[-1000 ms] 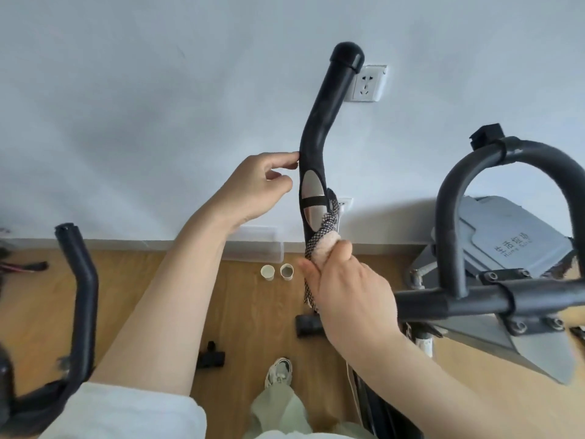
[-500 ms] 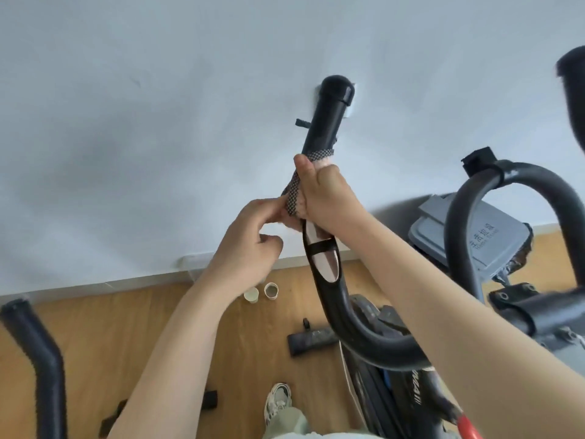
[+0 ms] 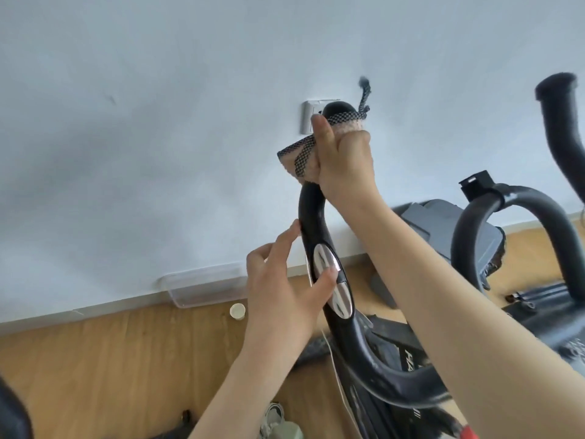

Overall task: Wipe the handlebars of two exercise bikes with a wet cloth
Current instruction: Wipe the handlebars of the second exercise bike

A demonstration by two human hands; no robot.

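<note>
A black curved handlebar (image 3: 311,217) with silver pulse pads (image 3: 326,259) rises in the middle of the view. My right hand (image 3: 343,160) grips a pink cloth with black-and-white checked edging (image 3: 300,158), wrapped around the bar just under its rounded top end (image 3: 340,108). My left hand (image 3: 285,289) holds the bar lower down, thumb on the silver pad, fingers behind. The bike's other handlebar (image 3: 560,122) stands at the far right, and a black loop bar (image 3: 519,204) lies between them.
A white wall with a socket (image 3: 308,120) is right behind the bar's tip. On the wooden floor lie a clear plastic tray (image 3: 202,286) and a small paper cup (image 3: 237,311). A grey bike console (image 3: 443,223) sits right; another dark bar (image 3: 12,410) shows at the lower left.
My right hand has slid the cloth up the handlebar from beside the silver pad to just under the top end. My left hand has dropped lower and taken hold at the silver pad.
</note>
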